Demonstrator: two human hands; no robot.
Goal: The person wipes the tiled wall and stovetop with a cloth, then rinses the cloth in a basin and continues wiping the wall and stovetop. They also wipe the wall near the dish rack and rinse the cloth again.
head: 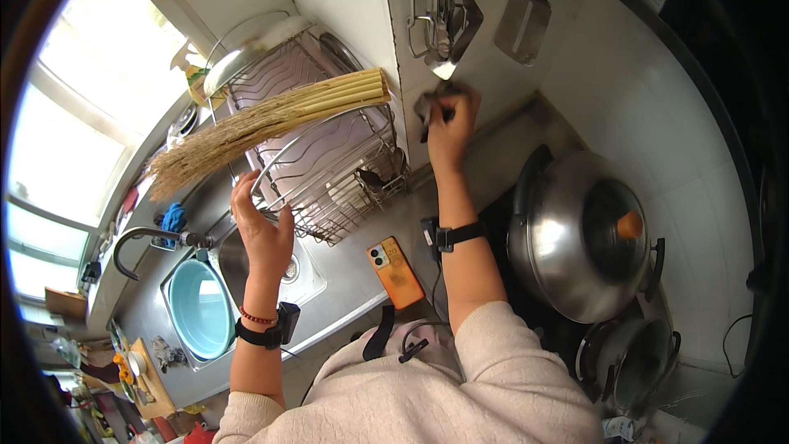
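Note:
My right hand [453,126] grips a dark cloth [429,108] against the tiled wall, just below hanging metal utensils. A metal spatula [524,21] with a red handle hangs to the right of them. At the near left corner of a wire dish rack [333,231] is my left hand [262,228], its fingers apart and nothing seen in it; whether it touches the rack's rim I cannot tell. A straw whisk broom [271,117] lies across the top of the rack. Dark spoons [372,179] stand in the rack's side holder.
An orange phone [396,272] lies on the steel counter. Left are a curved faucet [132,250], a steel sink [308,265] and a light blue basin [200,308]. On the right, a large lidded steel pot [548,246] stands on the stove, with a smaller pot [641,364] nearer me.

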